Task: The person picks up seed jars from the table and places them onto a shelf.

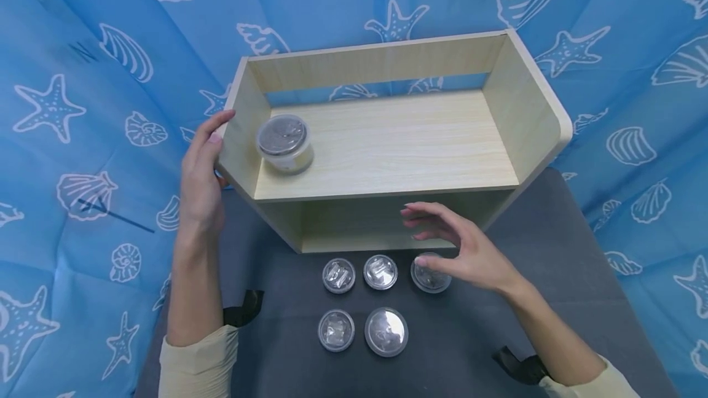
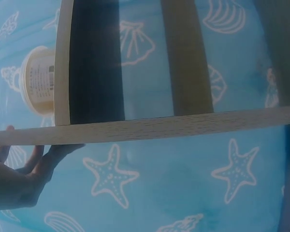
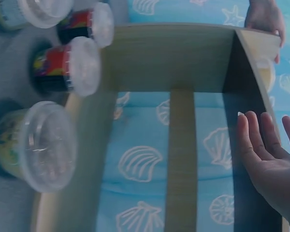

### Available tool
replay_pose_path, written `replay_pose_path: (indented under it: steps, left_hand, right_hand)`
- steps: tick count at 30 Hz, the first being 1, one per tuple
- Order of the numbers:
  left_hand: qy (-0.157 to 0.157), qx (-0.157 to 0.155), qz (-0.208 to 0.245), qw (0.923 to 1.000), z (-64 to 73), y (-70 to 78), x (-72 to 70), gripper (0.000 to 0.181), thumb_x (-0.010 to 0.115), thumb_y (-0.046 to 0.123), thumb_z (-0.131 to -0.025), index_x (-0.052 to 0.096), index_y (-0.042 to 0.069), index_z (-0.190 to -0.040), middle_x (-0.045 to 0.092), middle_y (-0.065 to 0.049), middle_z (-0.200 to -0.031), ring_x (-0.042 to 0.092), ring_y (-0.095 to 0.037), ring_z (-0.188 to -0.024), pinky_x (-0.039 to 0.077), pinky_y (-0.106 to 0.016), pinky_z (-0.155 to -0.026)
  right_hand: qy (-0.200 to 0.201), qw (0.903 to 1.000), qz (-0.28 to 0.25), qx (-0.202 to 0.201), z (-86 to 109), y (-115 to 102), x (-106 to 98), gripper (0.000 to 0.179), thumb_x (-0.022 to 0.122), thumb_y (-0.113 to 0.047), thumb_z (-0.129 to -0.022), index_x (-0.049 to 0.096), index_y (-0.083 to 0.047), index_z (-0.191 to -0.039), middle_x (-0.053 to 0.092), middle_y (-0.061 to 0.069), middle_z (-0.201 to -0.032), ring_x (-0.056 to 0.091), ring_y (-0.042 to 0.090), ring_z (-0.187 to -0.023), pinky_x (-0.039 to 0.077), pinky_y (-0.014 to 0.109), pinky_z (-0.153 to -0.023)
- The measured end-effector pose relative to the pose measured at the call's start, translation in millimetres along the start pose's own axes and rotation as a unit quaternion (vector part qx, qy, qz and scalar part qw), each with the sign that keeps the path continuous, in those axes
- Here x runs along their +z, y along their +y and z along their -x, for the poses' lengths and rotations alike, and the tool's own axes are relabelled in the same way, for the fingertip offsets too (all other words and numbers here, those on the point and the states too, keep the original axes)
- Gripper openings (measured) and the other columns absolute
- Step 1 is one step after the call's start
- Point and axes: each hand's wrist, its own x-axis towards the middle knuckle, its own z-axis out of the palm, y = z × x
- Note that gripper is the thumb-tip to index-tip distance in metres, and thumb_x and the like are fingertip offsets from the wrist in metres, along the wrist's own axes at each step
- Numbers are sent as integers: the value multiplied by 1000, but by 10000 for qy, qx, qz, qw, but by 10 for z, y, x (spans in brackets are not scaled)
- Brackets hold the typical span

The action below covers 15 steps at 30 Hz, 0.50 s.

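A two-tier pale wooden shelf (image 1: 387,146) stands on the dark table. My left hand (image 1: 201,171) grips its left side panel near the front edge; in the left wrist view the fingers (image 2: 60,151) lie against the panel's outer face. On the upper board, by that panel, sits a round tub (image 1: 284,145) with a clear lid. My right hand (image 1: 461,247), fingers apart and loosely bent, hovers before the lower tier, holding nothing. Its thumb overlaps a lidded tub (image 1: 430,278) in the head view; the right wrist view shows the hand (image 3: 275,169) apart from the tubs.
Several more lidded tubs stand in front of the shelf, among them a larger one (image 1: 386,332) and a smaller one (image 1: 336,330). Red-and-black labels show on two tubs, including this one (image 3: 55,67). A blue shell-patterned curtain (image 1: 83,121) hangs behind and beside the table (image 1: 442,355).
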Motion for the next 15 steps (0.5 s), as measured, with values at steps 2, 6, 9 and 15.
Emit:
replay_pose_path:
  steps: [2, 6, 9, 15]
  left_hand:
    - [-11, 44, -14, 10000, 2, -4, 1, 39, 38, 27, -106, 57, 20, -139, 47, -6, -138, 49, -26, -110, 40, -38, -69]
    - [-12, 82, -32, 10000, 2, -9, -1, 39, 38, 27, -106, 57, 20, -139, 47, -6, -139, 48, -26, -110, 39, -38, -69]
    - [-7, 71, 8, 10000, 2, -16, -3, 39, 37, 27, -106, 57, 21, -140, 45, -6, -141, 47, -27, -113, 39, -40, -72]
    - [-23, 99, 66, 9999, -5, -25, -2, 39, 38, 26, -106, 56, 20, -140, 46, -7, -141, 48, -27, -113, 40, -40, -72]
  right_hand:
    - [10, 10000, 5, 48, 36, 42, -3, 78, 75, 10, -80, 40, -4, -148, 48, 15, -145, 52, 30, -128, 49, 36, -98]
    - [42, 9998, 7, 187, 100, 119, -11, 77, 75, 9, -81, 40, -5, -149, 48, 12, -145, 52, 29, -127, 49, 37, -98]
    - [86, 9996, -29, 279, 149, 177, -19, 76, 75, 9, -81, 40, -4, -148, 49, 12, -145, 52, 28, -127, 49, 36, -99]
    - [144, 9989, -20, 449, 256, 316, -44, 75, 74, 9, -82, 40, -3, -148, 49, 13, -144, 52, 30, -127, 49, 35, -99]
